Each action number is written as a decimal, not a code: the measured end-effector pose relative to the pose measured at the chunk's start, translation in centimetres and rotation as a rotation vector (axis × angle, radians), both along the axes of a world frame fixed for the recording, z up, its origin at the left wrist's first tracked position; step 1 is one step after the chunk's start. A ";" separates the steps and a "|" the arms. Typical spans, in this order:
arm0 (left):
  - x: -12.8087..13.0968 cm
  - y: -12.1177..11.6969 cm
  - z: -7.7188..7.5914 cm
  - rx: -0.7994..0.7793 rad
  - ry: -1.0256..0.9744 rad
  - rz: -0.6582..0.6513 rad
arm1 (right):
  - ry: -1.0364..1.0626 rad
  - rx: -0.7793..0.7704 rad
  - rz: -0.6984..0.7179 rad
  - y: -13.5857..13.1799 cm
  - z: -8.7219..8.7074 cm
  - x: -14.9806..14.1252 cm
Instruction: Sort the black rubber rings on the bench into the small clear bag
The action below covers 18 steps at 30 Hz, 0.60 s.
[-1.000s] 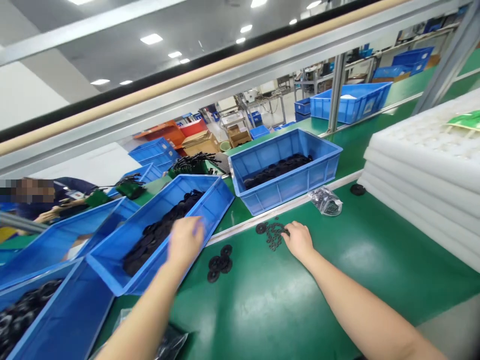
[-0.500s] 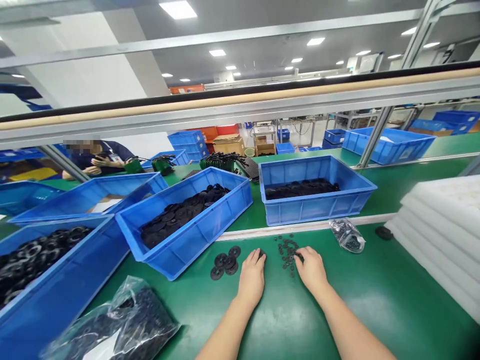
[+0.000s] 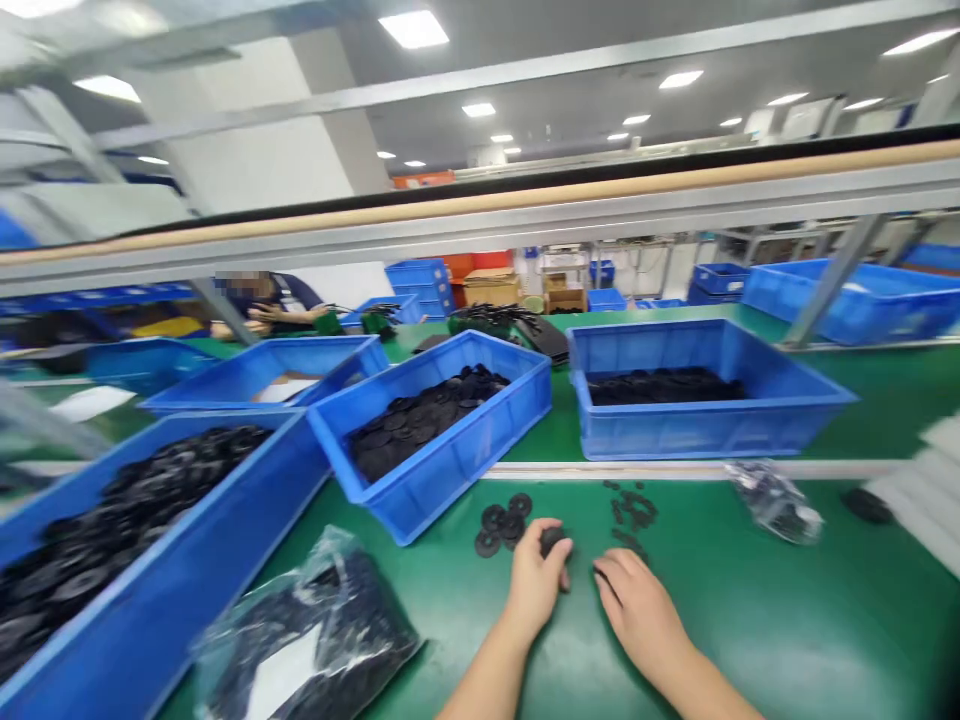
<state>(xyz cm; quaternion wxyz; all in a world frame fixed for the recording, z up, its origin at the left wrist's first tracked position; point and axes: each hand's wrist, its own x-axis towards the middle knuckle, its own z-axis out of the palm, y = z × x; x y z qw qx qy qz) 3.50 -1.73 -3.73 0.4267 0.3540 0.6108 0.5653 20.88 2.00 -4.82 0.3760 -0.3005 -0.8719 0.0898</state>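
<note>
My left hand [image 3: 536, 582] sits on the green bench mat [image 3: 750, 600], its fingers closed on a dark rubber ring [image 3: 553, 541]. Just beyond it lies a small group of larger black rubber rings [image 3: 499, 527]. My right hand [image 3: 637, 610] rests flat on the mat, holding nothing I can see. Ahead of it is a scatter of small black washers [image 3: 634, 512]. Both hands are slightly blurred.
Blue plastic crates of black rings [image 3: 450, 470] stand along the bench. A clear bag of black rings [image 3: 315, 630] lies at front left, and a smaller bag [image 3: 772, 502] at right. A co-worker [image 3: 270, 305] sits far back, beyond a metal rail [image 3: 480, 235].
My left hand has drawn back and closed on a dark ring. My right hand has moved down and away from the small washers. The view has tilted slightly.
</note>
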 end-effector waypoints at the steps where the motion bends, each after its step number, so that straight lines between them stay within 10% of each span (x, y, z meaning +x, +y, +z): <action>1: 0.2 0.2 0.0 0.029 -0.103 0.017 | -0.036 0.002 0.020 -0.2 -0.5 -0.3; 7: 0.1 0.7 -0.3 0.113 -0.386 0.054 | -0.126 -0.054 0.073 1.1 -2.7 -0.3; 18: 2.5 -0.4 -0.4 -0.041 -0.553 -0.149 | 0.132 -0.010 0.093 1.3 -1.0 0.6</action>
